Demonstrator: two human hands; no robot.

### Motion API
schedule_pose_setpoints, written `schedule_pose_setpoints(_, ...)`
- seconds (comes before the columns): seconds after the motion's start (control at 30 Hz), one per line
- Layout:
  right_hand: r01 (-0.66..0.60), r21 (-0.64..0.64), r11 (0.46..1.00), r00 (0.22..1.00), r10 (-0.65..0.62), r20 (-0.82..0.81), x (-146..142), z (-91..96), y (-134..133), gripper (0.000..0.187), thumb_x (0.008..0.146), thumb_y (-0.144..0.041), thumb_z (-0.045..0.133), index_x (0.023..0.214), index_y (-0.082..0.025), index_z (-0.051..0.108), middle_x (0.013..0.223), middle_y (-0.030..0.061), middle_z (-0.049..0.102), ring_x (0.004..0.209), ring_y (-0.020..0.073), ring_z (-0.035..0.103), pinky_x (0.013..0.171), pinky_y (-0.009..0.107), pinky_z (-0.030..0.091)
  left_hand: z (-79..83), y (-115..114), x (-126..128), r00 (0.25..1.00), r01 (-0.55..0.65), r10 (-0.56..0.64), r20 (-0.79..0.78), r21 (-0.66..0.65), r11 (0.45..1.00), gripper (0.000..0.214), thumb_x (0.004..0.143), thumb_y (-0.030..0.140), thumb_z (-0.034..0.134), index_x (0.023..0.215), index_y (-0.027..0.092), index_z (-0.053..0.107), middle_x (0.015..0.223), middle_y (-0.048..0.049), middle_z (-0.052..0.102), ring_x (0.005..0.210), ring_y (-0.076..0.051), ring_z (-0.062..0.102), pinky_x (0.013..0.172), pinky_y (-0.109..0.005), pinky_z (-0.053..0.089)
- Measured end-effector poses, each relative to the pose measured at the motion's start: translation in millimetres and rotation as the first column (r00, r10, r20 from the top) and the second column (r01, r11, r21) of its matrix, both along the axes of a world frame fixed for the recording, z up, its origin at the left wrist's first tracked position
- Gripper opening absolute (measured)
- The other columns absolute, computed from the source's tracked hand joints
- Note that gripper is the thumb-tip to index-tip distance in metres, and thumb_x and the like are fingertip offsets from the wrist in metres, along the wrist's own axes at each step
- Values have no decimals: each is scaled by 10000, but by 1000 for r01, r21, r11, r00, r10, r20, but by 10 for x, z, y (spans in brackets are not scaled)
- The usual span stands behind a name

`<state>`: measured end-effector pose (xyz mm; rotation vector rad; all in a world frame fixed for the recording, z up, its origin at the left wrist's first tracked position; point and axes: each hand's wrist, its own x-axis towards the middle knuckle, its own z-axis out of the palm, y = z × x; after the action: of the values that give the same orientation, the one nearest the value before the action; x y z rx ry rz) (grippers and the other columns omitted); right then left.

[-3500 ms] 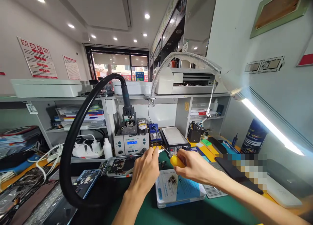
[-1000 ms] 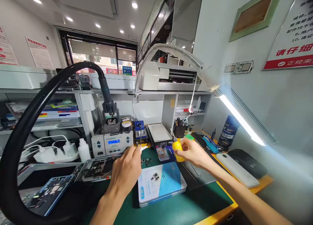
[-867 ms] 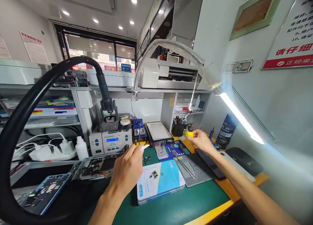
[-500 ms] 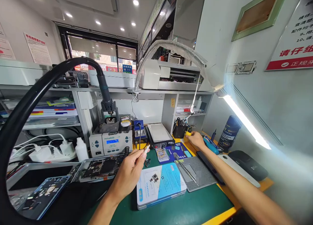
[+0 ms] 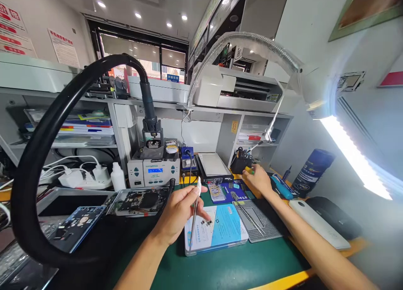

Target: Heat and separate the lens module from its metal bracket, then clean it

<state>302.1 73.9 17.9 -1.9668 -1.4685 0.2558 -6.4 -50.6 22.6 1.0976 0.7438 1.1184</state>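
My left hand (image 5: 182, 208) is closed on slim metal tweezers (image 5: 194, 223) whose shaft slants down over the box. A white cotton-like wad (image 5: 199, 186) sits at the upper end, beside my fingertips. Below lies a blue-and-white flat box (image 5: 220, 229) on the green mat. My right hand (image 5: 258, 180) reaches to the back right, its fingers around a small yellow bottle (image 5: 249, 171), mostly hidden by them. Just behind it stands a black pen holder (image 5: 239, 162) full of tools. Another pair of tweezers (image 5: 250, 216) rests on a grey perforated plate (image 5: 267, 229).
A rework station (image 5: 154, 172) stands at the back, near a black flexible arm (image 5: 34, 134). Opened phones (image 5: 78, 225) lie at left. Farther right are a blue tube (image 5: 281, 187), a dark spray can (image 5: 311, 172) and a white phone (image 5: 317, 225). A lit lamp (image 5: 355, 155) hangs above.
The view has turned left and the scene has shifted right. My left hand has rotated, bringing the tweezers' shaft in front of the box. My right hand remains at the yellow bottle.
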Motion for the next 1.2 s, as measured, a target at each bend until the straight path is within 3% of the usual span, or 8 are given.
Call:
schedule_pose_setpoints(0.13,-258,26,966,949,258,-180,-473,157,-497,289,995,-382,598,1165,-156,653,1113,81,702,948,220,692,821,409,577,1,-6,54,990,14,-5,138,-63,998,356,910,432,629,1053,109,676,642,0,580,629,-192,679,699,-353,548)
schedule_pose_setpoints(0.3,-762,13,647,564,674,-477,-1130,289,-1052,442,922,-596,593,940,-185,755,895,59,750,805,214,704,662,305,563,-26,-1,139,963,-58,69,259,-47,997,316,853,414,711,1000,134,725,816,-53,681,781,-170,651,748,-301,515)
schedule_pose_setpoints(0.4,-818,78,570,437,704,-560,-1294,321,-1132,438,924,-595,590,961,-184,736,906,51,728,818,194,679,698,295,553,-38,11,141,946,-129,132,297,-29,991,320,846,420,713,1025,156,736,796,-34,680,745,-166,633,712,-298,495)
schedule_pose_setpoints(0.57,-831,55,553,391,653,-649,-1258,314,-1086,405,907,-558,622,844,-173,728,796,59,732,626,179,656,544,283,488,-76,20,166,934,-212,208,291,-20,977,291,830,420,735,970,167,759,741,-2,645,667,-142,580,700,-300,479)
schedule_pose_setpoints(0.7,-774,75,629,465,644,-607,-1248,278,-1063,353,875,-492,679,715,-181,726,645,9,678,524,140,574,480,253,384,-127,38,218,920,-289,289,264,-42,957,262,801,389,773,687,162,711,780,-20,663,815,-166,599,852,-321,486)
schedule_pose_setpoints(0.93,-683,151,715,567,649,-507,-1314,260,-1073,222,831,-390,743,738,-192,779,624,-18,651,540,123,525,518,246,386,-137,45,218,901,-317,335,277,-112,942,216,770,331,803,684,146,732,819,-32,676,861,-165,596,864,-309,501)
schedule_pose_setpoints(1.07,-724,162,671,482,659,-577,-1263,232,-1047,403,890,-523,656,732,-170,772,602,18,664,485,133,534,483,266,412,-85,37,190,882,-243,292,370,-174,954,212,746,305,818,673,137,711,758,-21,641,791,-143,597,809,-291,527)
schedule_pose_setpoints(1.2,-690,238,683,403,637,-658,-1270,115,-1046,478,894,-594,618,1112,-185,734,706,28,682,487,151,569,448,283,449,-65,60,172,837,-154,261,481,-251,956,137,774,269,792,778,165,702,737,6,610,751,-119,605,823,-293,555)
